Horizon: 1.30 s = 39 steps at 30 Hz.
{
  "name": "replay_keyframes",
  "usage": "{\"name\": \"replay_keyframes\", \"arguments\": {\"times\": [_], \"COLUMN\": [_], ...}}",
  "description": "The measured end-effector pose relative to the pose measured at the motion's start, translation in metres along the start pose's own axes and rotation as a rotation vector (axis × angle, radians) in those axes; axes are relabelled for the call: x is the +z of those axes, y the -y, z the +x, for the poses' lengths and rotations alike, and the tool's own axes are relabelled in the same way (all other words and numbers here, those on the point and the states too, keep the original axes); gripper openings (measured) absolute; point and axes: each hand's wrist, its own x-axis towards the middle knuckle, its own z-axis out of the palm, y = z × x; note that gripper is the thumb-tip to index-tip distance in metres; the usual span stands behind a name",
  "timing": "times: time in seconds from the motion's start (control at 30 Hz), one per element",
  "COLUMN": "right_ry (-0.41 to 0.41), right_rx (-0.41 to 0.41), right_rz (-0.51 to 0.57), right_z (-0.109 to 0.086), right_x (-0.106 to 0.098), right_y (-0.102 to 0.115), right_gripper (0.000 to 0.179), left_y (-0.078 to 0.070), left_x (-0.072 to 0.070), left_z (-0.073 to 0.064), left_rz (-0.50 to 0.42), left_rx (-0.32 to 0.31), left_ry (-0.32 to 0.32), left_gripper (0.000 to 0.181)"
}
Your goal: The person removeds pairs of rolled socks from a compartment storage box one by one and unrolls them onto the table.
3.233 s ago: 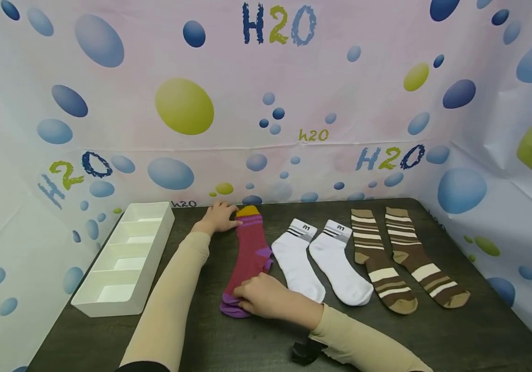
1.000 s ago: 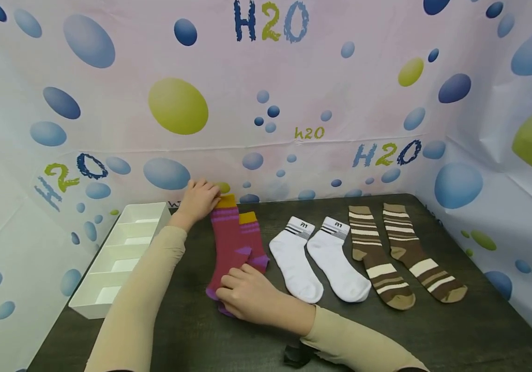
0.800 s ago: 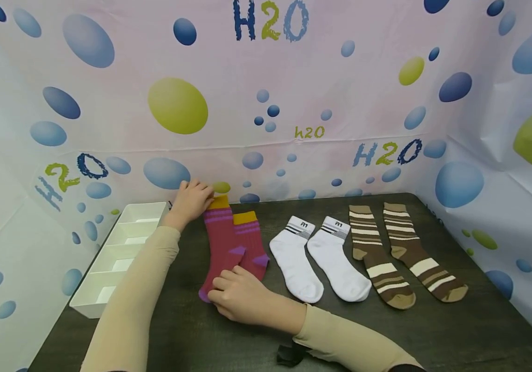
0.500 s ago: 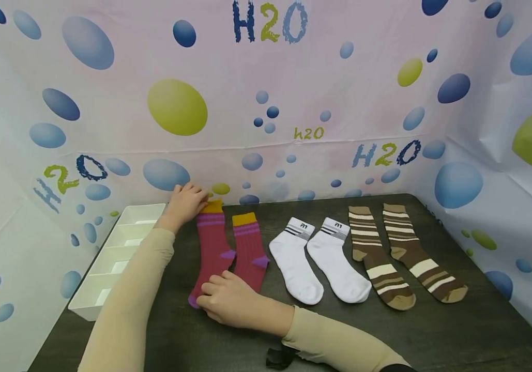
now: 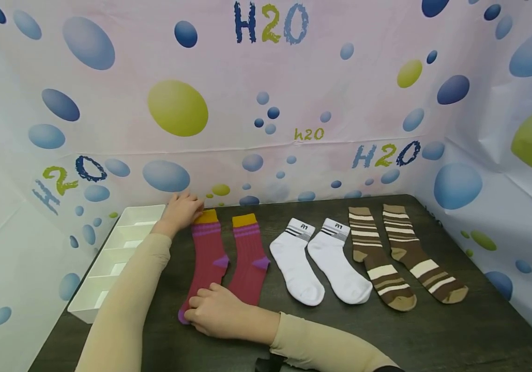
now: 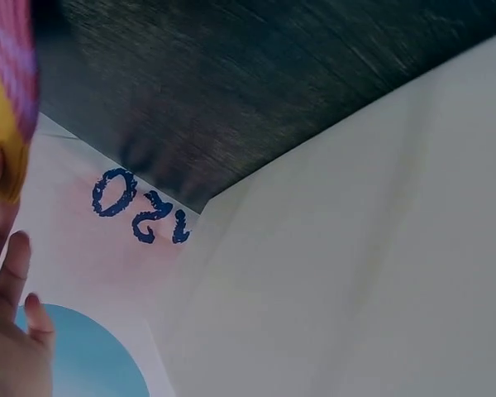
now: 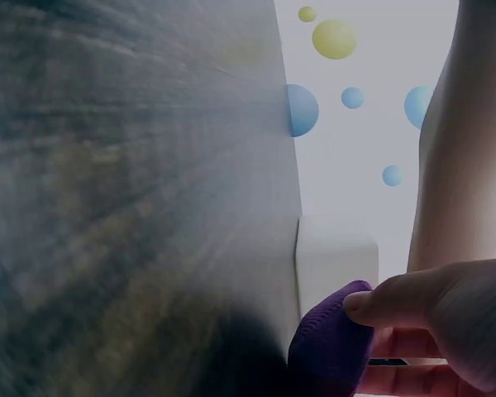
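Two maroon socks with yellow cuffs and purple heels lie side by side in the head view. My left hand (image 5: 182,211) pinches the yellow cuff of the left maroon sock (image 5: 207,253); the left wrist view shows thumb and finger at that cuff (image 6: 4,132). At the other end, my right hand (image 5: 221,315) pinches the sock's purple toe (image 7: 331,339) between thumb and fingers, as the right wrist view shows. The right maroon sock (image 5: 249,258) lies flat, its toe hidden behind my right hand.
A white tray (image 5: 90,299) with several compartments stands at the left, partly behind my left arm. Two white socks (image 5: 295,261) and two brown striped socks (image 5: 377,258) lie to the right on the dark table (image 5: 456,341). A printed backdrop (image 5: 266,67) rises behind.
Both hands have carried one maroon sock left, off the other one it lay over. The two now lie apart, and over the last half second the held sock has come lower and nearer.
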Motion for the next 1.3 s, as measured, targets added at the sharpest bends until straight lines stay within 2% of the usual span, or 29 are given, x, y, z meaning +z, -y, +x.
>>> {"name": "replay_keyframes", "arguments": {"times": [0.2,0.3,0.4,0.5,0.63,0.7,0.8,0.97,1.1,1.3], "right_ry": [0.127,0.192,0.223,0.250,0.348,0.393,0.432,0.450,0.468,0.491], "right_rx": [-0.012,-0.016,-0.028,-0.044,-0.064,-0.070,-0.065,-0.026,0.004,0.019], "right_rz": [0.038,0.071,0.109,0.144,0.194,0.208,0.191,0.151,0.128,0.157], "right_z": [-0.002,-0.005,-0.010,-0.016,-0.024,-0.026,-0.028,-0.025,-0.018,-0.019], "right_x": [-0.002,-0.004,-0.006,-0.008,-0.010,-0.011,-0.012,-0.014,-0.015,-0.015], "right_y": [0.001,0.000,-0.003,-0.005,-0.006,-0.004,-0.001,0.006,0.012,0.009], "right_gripper": [0.008,0.012,0.015,0.021,0.034,0.038,0.041,0.043,0.044,0.048], "left_y": [0.000,0.000,0.000,-0.002,-0.006,-0.008,-0.010,-0.013,-0.013,-0.013], "left_x": [0.001,0.002,0.003,0.003,0.000,-0.001,-0.003,-0.007,-0.007,-0.007], "left_z": [0.001,-0.001,-0.005,-0.009,-0.014,-0.015,-0.015,-0.013,-0.012,-0.015], "left_rz": [-0.019,-0.031,-0.035,-0.054,-0.096,-0.109,-0.110,-0.108,-0.120,-0.137], "left_rx": [-0.022,-0.030,-0.036,-0.038,-0.032,-0.031,-0.033,-0.021,-0.041,-0.061], "left_ry": [0.089,0.128,0.171,0.246,0.377,0.418,0.436,0.440,0.447,0.451], "left_gripper": [0.010,0.016,0.026,0.042,0.062,0.066,0.067,0.066,0.065,0.063]}}
